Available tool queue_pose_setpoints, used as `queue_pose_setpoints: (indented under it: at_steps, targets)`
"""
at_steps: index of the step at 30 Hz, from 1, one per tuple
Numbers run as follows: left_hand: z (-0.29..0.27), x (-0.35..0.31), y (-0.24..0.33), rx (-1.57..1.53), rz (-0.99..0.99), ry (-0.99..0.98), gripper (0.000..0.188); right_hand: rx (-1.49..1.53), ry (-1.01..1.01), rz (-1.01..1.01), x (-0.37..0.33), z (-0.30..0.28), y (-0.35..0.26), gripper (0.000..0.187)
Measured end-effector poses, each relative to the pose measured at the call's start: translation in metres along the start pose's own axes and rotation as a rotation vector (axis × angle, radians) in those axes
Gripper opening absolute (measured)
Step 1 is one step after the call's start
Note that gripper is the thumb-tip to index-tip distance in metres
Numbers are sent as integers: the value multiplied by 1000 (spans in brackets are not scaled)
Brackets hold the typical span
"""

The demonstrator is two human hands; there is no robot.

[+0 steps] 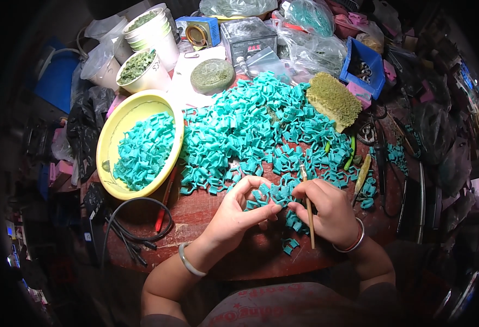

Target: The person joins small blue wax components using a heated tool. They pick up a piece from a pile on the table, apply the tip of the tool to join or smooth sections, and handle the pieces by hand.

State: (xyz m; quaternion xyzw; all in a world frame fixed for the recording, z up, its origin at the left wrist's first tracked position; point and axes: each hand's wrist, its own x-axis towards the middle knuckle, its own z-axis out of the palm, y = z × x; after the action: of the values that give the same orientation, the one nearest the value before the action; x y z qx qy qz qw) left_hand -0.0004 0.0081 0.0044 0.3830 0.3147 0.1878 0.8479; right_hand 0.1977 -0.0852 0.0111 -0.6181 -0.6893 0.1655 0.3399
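My left hand (238,210) is curled near the front of the table, with a few small ridged teal pieces (262,197) between its thumb and fingers. Close beside it on the right, my right hand (329,210) grips a slim wooden-handled tool (310,218) like a pen, its pale tip pointing away from me. The right fingertips are almost at the teal pieces by the left thumb; whether they touch is hard to tell. A large heap of similar teal pieces (234,128) spreads beyond both hands. One loose teal piece (290,246) lies nearer to me.
A tilted yellow bowl (104,147) of teal pieces stands left. Black cables (133,240) and a red-handled tool (162,212) lie before it. Behind are white cups (155,82), a round green block (212,76), a control box (249,41), a rough yellow-green sponge-like block (333,101) and a blue bin (371,82).
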Motion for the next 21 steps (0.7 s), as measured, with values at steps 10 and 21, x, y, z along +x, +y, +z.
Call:
queue_pose_setpoints:
  at_steps: [10,21]
  targets:
    - [-2,0,-3,55,45,-31,36,-109,-50,-40,0,1,-1,30]
    - [-2,-2,-2,56,28,-9,36,-73,-78,-16,0,2,0,30]
